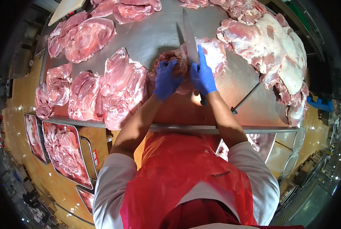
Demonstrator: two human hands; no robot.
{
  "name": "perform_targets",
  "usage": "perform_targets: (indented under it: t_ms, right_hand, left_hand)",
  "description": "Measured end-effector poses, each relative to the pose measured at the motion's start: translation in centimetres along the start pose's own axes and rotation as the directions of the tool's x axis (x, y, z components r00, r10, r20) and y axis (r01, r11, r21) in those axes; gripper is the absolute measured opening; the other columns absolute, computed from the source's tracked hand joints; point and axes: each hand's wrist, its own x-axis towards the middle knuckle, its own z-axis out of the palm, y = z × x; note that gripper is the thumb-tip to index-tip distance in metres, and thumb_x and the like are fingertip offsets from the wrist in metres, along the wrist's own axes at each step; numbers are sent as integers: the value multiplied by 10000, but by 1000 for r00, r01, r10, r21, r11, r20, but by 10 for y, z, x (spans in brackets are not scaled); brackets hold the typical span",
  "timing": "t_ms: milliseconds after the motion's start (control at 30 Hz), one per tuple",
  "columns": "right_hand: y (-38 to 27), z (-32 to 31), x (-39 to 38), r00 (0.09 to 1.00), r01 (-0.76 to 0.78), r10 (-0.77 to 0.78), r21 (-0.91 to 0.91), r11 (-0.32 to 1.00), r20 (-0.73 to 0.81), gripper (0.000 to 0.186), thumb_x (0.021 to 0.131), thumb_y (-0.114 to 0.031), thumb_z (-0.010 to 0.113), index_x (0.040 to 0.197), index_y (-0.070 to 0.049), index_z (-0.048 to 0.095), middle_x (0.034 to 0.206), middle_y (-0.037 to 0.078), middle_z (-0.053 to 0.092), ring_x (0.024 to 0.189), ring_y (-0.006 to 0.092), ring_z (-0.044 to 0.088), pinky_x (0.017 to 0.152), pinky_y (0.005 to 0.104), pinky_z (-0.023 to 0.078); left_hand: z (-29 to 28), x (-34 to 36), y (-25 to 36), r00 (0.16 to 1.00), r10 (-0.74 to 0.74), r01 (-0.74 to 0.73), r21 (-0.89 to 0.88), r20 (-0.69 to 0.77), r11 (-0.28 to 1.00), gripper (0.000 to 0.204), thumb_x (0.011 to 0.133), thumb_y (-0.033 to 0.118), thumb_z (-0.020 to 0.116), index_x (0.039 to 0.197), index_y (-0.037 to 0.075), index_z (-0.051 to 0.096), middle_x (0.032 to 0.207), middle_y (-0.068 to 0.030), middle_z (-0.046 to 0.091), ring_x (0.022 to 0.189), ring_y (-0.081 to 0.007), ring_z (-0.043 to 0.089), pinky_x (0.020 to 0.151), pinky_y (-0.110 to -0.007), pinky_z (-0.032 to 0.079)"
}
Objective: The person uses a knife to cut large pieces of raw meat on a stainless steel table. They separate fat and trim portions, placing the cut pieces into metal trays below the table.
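A piece of raw meat with pale fat on its right side lies on the metal table in front of me. My left hand, in a blue glove, grips its left part with curled fingers. In my right hand, also blue-gloved, is a long butcher's knife; its blade points away from me, over the meat. The index finger stretches along the blade, and the end of a dark handle shows below the palm. How deep the edge touches the meat cannot be seen.
On the steel table, several meat cuts lie to the left, and a large fatty heap to the right. A sharpening steel rests right of my hand. Meat-filled trays stand below the near edge. A white board is far left.
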Motion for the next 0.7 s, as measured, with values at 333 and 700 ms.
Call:
perform_targets:
  t_ms: [333, 700]
  right_hand:
    - [33, 19, -48, 963, -27, 136, -422, 906, 232, 744, 899, -58, 488, 1561, -233, 198, 946, 324, 631, 797, 497, 612, 720, 563, 482]
    - [76, 43, -26, 960, 91, 45, -459, 884, 277, 770, 856, -24, 481, 1550, -204, 203, 963, 283, 656, 854, 443, 647, 773, 518, 510]
  left_hand:
    - [-2, -1, -38, 998, 9, -27, -291, -64, 956, 338, 692, 185, 756, 962, 55, 598, 991, -180, 558, 938, -361, 553, 825, -436, 474]
    - [22, -8, -40, 988, 21, -46, -165, -153, 985, 426, 677, 221, 774, 993, 30, 562, 1044, -195, 532, 1009, -398, 515, 873, -477, 450]
